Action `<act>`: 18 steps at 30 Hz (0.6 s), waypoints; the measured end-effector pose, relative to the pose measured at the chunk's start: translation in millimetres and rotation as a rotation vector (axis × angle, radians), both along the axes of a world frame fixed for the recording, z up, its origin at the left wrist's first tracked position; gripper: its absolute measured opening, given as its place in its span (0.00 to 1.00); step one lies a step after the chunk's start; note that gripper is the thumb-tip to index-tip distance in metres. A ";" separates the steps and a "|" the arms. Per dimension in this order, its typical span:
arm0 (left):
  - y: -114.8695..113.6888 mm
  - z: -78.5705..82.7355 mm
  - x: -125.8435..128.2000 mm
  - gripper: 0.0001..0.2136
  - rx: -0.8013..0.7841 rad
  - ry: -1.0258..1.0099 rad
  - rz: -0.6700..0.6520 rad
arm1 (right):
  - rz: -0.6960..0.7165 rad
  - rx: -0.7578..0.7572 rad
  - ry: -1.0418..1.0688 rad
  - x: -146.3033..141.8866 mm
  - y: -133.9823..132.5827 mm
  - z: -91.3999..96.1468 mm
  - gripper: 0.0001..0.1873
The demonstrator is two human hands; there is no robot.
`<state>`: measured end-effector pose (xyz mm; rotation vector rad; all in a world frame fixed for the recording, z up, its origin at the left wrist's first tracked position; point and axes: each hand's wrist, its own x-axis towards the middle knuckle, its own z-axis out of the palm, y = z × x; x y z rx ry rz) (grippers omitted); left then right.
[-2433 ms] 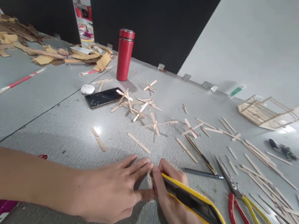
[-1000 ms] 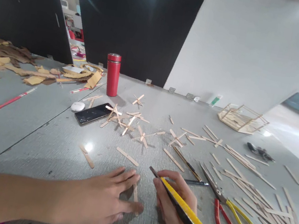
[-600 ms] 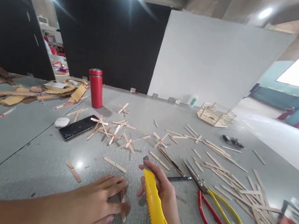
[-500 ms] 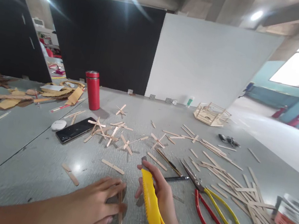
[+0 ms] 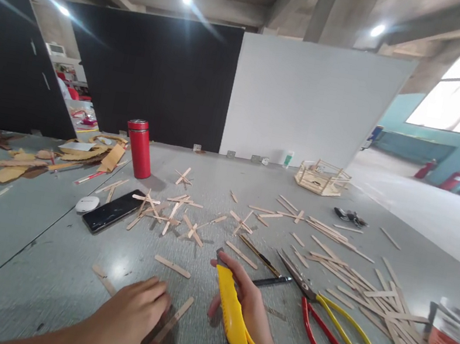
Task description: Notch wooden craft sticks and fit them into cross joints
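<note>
My right hand [image 5: 249, 303] is wrapped around a yellow utility knife [image 5: 234, 315], its dark tip pointing away from me. My left hand [image 5: 133, 318] is at the near end of a wooden craft stick [image 5: 176, 319], fingers curled and thumb below. The stick slants out of that hand, and its near end is partly hidden there. Another craft stick [image 5: 102, 277] lies just beyond the left wrist, partly covered by it. Farther out, a single stick [image 5: 172, 266] rests between the hands. Crossed sticks [image 5: 193, 229] stand in small star shapes behind it.
Scissors [image 5: 310, 296] with red and yellow handles lie right of the knife, near a pen [image 5: 271, 280]. Loose sticks [image 5: 369, 291] pile up at right. A phone [image 5: 111, 211], a red flask [image 5: 139, 150] and a hexagonal stick frame [image 5: 322, 179] stand farther back.
My left hand has shifted left and its fingers have curled in. The craft stick at it has turned, its far end now leaning right. My right hand keeps the knife nearly in place.
</note>
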<state>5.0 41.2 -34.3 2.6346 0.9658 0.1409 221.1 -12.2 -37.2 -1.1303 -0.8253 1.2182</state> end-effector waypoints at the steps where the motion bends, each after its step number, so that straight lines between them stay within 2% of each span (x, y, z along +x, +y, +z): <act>1: 0.6 -0.1 -0.2 0.09 -0.010 -0.001 -0.003 | -0.001 -0.001 0.001 0.0 -0.1 -0.2 0.32; 3: 2.2 -0.9 -0.9 0.05 -0.029 -0.016 -0.008 | 0.010 -0.007 0.001 0.6 -0.4 -1.3 0.32; 8: 4.1 -5.4 -4.1 0.09 -0.089 -0.090 0.014 | 0.031 -0.008 -0.019 2.9 0.6 -4.6 0.30; 13: 3.5 -6.3 -3.1 0.06 -0.157 -0.218 0.067 | 0.017 -0.009 -0.059 2.7 4.7 -3.4 0.28; 15: 2.7 -2.4 -0.8 0.05 -0.249 -0.339 0.058 | 0.007 0.006 -0.131 2.4 4.4 -1.1 0.25; 18: 0.2 6.4 2.5 0.09 -0.463 -0.546 0.026 | 0.007 0.044 -0.298 3.3 0.8 0.8 0.26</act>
